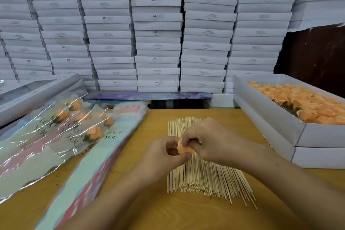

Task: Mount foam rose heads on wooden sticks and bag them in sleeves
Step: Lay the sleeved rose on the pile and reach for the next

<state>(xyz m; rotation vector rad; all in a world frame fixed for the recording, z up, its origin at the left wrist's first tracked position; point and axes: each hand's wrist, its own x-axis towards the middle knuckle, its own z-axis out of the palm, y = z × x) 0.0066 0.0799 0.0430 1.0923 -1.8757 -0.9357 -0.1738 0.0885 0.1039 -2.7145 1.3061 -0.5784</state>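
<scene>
An orange foam rose head [183, 149] sits between both hands over the middle of the table. My left hand [164, 155] cups it from below and the left, thumb curled under it. My right hand [209, 141] pinches its top with curled fingers. Under the hands lies a wide pile of thin wooden sticks [203, 177]. At the left, several finished roses in clear "LOVE YOU" sleeves [61, 132] lie on a stack of flat pastel sleeves [97, 166]. Most of the rose head is hidden by my fingers.
A white open box [276, 117] full of orange rose heads [308, 102] stands at the right on another white box. White flat boxes [156, 31] are stacked as a wall behind the wooden table [149, 209]. A lidded box [37, 91] lies at the far left.
</scene>
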